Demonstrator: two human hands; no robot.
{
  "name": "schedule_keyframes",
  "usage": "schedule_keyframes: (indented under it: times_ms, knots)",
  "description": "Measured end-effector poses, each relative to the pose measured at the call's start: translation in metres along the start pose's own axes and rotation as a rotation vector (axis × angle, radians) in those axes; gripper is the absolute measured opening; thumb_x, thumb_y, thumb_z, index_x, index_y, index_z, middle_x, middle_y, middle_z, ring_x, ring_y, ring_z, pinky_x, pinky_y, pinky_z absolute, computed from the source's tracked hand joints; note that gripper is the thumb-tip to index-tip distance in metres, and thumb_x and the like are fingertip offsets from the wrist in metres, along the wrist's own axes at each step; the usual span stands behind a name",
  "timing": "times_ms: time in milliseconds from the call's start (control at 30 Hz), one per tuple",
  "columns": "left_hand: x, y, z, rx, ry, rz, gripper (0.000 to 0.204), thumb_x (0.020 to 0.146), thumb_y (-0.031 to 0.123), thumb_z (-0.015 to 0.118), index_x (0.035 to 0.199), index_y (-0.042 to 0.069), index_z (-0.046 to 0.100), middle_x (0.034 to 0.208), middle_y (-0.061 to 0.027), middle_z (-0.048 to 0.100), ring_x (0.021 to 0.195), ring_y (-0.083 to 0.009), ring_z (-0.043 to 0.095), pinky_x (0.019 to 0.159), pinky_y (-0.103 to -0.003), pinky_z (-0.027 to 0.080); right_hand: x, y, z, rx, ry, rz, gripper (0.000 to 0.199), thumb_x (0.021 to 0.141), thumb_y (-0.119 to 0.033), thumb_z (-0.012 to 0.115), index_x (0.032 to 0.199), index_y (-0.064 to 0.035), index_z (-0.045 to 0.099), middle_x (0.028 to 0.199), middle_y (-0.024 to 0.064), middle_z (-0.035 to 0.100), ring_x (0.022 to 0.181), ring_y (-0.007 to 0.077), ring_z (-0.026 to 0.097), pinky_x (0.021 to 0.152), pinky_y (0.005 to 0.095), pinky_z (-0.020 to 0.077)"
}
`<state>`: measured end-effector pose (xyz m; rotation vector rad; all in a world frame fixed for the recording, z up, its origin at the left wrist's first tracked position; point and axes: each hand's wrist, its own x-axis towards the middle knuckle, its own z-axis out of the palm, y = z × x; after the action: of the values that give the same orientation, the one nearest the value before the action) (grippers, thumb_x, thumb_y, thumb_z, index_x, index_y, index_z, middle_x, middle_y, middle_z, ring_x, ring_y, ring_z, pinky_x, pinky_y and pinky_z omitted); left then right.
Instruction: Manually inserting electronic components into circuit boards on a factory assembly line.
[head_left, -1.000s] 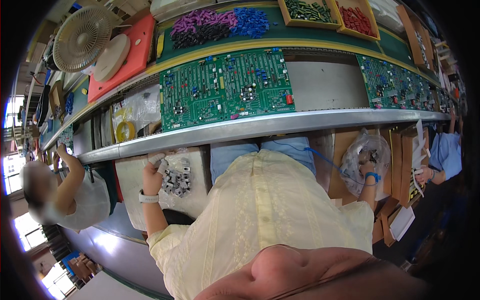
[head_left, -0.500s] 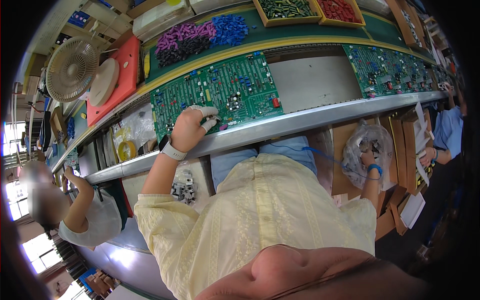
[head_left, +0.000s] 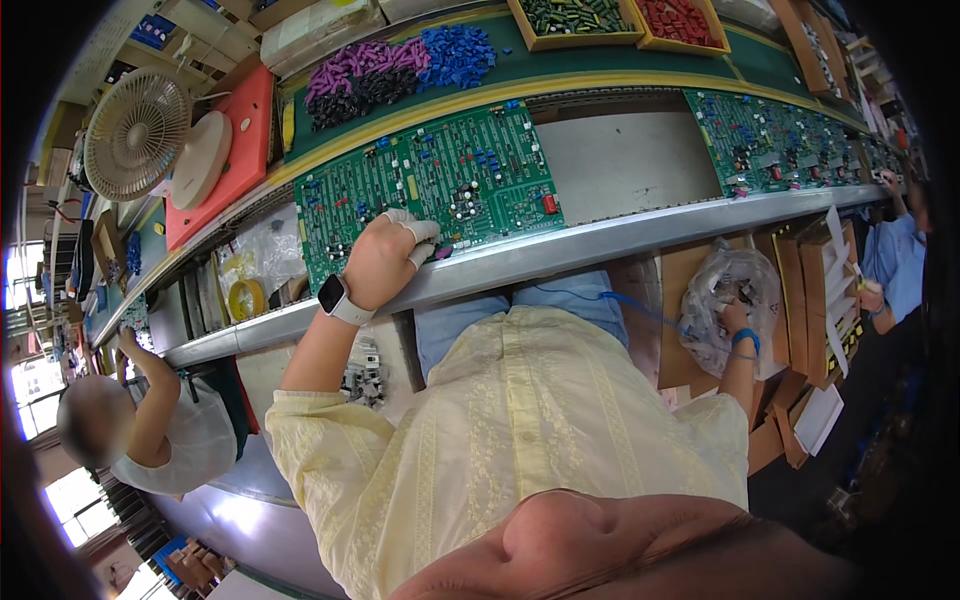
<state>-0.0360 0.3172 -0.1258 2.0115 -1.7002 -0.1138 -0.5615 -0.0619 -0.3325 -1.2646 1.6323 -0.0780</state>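
Green circuit board (head_left: 440, 190): lies on the conveyor, just behind the metal rail (head_left: 560, 255). Left hand (head_left: 385, 260): fingers curled, taped fingertips pressing on the board's near edge. Right hand (head_left: 735, 318): below the rail, reaching into a clear plastic bag (head_left: 725, 295); its grip cannot be told.

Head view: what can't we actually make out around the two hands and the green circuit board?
- Left hand, head view: its back faces the camera, so whatever the taped fingertips press onto the green circuit board is hidden, as is the grip.
- Right hand: deep in the clear plastic bag; the crinkled film hides its fingers and the small parts.
- Board components: too small to identify.
- Lap: covered by the yellow shirt.
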Motion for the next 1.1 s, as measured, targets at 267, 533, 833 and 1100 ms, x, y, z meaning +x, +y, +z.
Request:
schedule_keyframes:
  times_ms: [267, 533, 833, 1100]
  knots:
    - [0.0, -0.005, -0.001, -0.016, -0.009, 0.026, 0.016, 0.069, 0.008, 0.065, 0.085, 0.006, 0.063, 0.072, -0.0086, 0.061, 0.073, -0.0261, 0.056, 0.068, -0.036, 0.045, -0.031, -0.022, 0.0, -0.381, 0.186, -0.406, 0.019, 0.07, -0.009, 0.064, 0.087, -0.0036, 0.062, 0.08, 0.0064, 0.064, 0.072, 0.0189, 0.06, 0.066, 0.0291, 0.0465]
    - [0.005, -0.002, 0.002, 0.044, -0.034, 0.038, 0.013, 0.071, 0.01, 0.063, 0.084, 0.006, 0.064, 0.071, -0.0092, 0.061, 0.073, -0.0266, 0.056, 0.068, -0.036, 0.045, -0.071, -0.099, -0.027, -0.372, -0.049, -0.409, 0.014, 0.077, -0.01, 0.059, 0.088, -0.0022, 0.062, 0.081, 0.0086, 0.065, 0.076, 0.0192, 0.061, 0.067, 0.0305, 0.0466]
    - [0.001, -0.002, -0.004, -0.02, -0.083, -0.039, 0.028, 0.07, 0.007, 0.065, 0.098, 0.007, 0.063, 0.079, -0.0113, 0.061, 0.075, -0.0299, 0.055, 0.071, -0.037, 0.045, -0.217, -0.298, 0.147, -0.342, -0.617, -1.267, 0.04, 0.076, -0.004, 0.062, 0.115, -0.0054, 0.052, 0.093, 0.0088, 0.06, 0.085, 0.0186, 0.059, 0.076, 0.0316, 0.0476]
    - [-0.037, -0.019, -0.034, -0.047, 0.075, -0.135, 0.042, 0.072, 0.006, 0.063, 0.114, 0.008, 0.057, 0.092, -0.0156, 0.061, 0.085, -0.0317, 0.055, 0.078, -0.037, 0.044, -0.228, -0.352, 0.243, -0.895, -0.664, -1.406, 0.036, 0.077, -0.013, 0.06, 0.112, -0.0033, 0.054, 0.095, 0.0189, 0.06, 0.084, 0.0329, 0.058, 0.076, 0.0378, 0.0458]
